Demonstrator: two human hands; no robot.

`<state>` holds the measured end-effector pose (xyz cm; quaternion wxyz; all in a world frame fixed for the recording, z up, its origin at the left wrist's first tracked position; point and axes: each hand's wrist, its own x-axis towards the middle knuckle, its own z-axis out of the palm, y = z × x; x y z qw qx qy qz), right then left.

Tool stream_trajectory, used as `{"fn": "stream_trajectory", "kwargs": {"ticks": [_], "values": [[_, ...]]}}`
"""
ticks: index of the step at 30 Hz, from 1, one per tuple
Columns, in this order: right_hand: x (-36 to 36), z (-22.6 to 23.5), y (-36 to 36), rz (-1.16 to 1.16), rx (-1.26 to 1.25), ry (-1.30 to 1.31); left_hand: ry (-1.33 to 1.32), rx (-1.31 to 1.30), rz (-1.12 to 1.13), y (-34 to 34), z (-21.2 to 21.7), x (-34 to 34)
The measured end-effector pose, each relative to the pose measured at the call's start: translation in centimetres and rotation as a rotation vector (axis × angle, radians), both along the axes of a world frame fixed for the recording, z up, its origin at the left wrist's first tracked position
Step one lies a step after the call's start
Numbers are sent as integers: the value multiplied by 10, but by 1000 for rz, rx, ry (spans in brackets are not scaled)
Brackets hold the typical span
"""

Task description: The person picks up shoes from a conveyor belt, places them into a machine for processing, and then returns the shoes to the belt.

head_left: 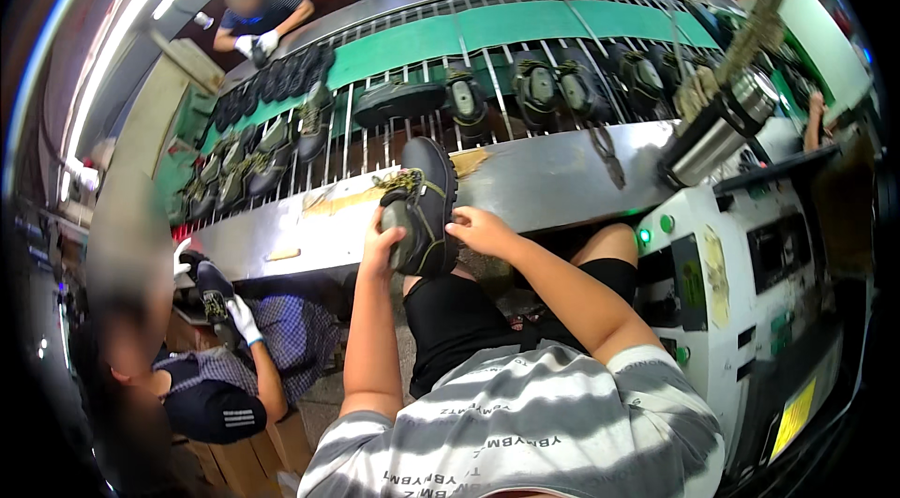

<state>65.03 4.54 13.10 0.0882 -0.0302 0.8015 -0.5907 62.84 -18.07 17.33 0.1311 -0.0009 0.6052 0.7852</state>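
Note:
A black shoe [427,207] with a thick treaded sole, yellow stitching and yellow-black laces is held above my lap, its toe pointing away over the bench edge. My left hand [378,240] grips the heel end at the collar from the left, thumb on the grey lining. On the other side my right hand [481,230] has its fingers closed on the sole edge near the heel. Beyond the shoe runs the metal bench edge [553,160]. A pair of pliers [607,153] lies on it, to the right of the shoe.
Several shoes [536,90] stand on a roller rack with a green belt [403,43]. A steel thermos [722,128] stands at the right, above a white machine [694,254] with green buttons. At the left a co-worker's gloved hand [246,320] holds another shoe. Two more people work across the bench.

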Motion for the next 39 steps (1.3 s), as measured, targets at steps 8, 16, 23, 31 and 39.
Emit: {"fn": "stream_trajectory", "kwargs": {"ticks": [8,16,23,31,39], "values": [[-65,-82,85,-486,477,85,27,-486,85,26,-50,-42],[-68,-132,108,-450,885,535,429,-906,378,-16,-104,-175],[-63,-121,105,-404,829,381,747,-1805,152,20,-111,-336],[-64,-113,103,-200,975,-27,926,-1959,169,14,-131,-412],[-65,-114,97,-379,804,150,1075,-1898,-173,15,33,-351]]}}
